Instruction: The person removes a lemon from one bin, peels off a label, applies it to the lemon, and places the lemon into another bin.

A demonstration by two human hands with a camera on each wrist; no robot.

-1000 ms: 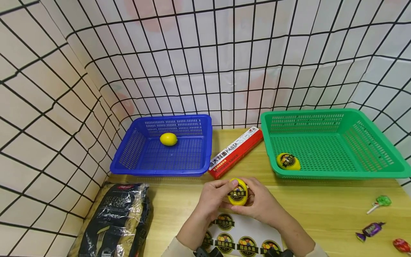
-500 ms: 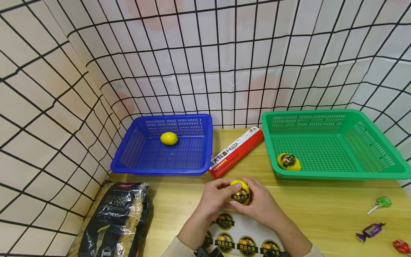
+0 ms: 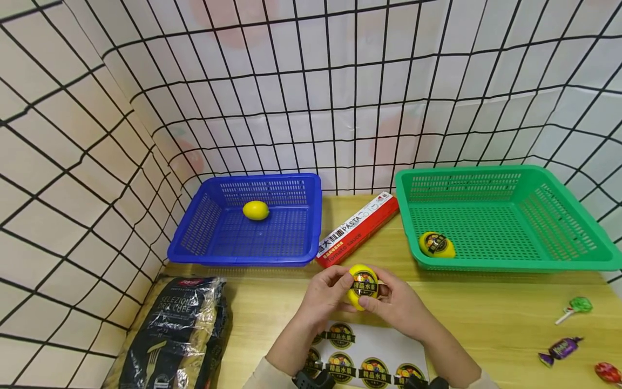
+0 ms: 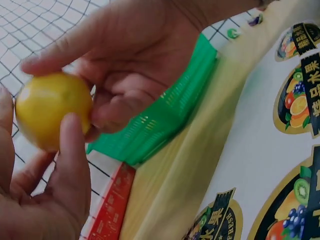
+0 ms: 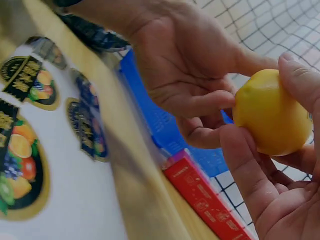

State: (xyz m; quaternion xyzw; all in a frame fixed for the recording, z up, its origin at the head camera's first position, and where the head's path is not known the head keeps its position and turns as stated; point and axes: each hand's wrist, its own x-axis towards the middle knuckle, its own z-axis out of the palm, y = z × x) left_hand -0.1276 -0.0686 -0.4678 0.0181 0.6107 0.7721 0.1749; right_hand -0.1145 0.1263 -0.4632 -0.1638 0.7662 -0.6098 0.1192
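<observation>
Both hands hold one yellow lemon (image 3: pixel 358 302) above the table, with a round black-and-gold fruit sticker (image 3: pixel 364 284) on the side facing the head camera. My left hand (image 3: pixel 323 297) grips it from the left, thumb at the sticker's edge. From the right my right hand (image 3: pixel 399 303) grips it, its thumb at the lower edge of the sticker. Both wrist views show the lemon's plain underside between the fingers. Below the hands lies a white sheet of matching stickers (image 3: pixel 357 354), partly covered by the wrists.
A blue basket (image 3: pixel 243 263) at back left holds a plain lemon (image 3: pixel 255 210). In the green basket (image 3: pixel 515 265) at right lies a stickered lemon (image 3: pixel 437 245). Between them lies a red pasta box (image 3: pixel 359 229). A black pasta bag (image 3: pixel 170 329) is at left, several candies (image 3: pixel 563 347) at right.
The lemon has turned and risen slightly in the hands, so its sticker now faces the head camera more squarely. The right thumb has shifted up on it. The baskets and other things stay put.
</observation>
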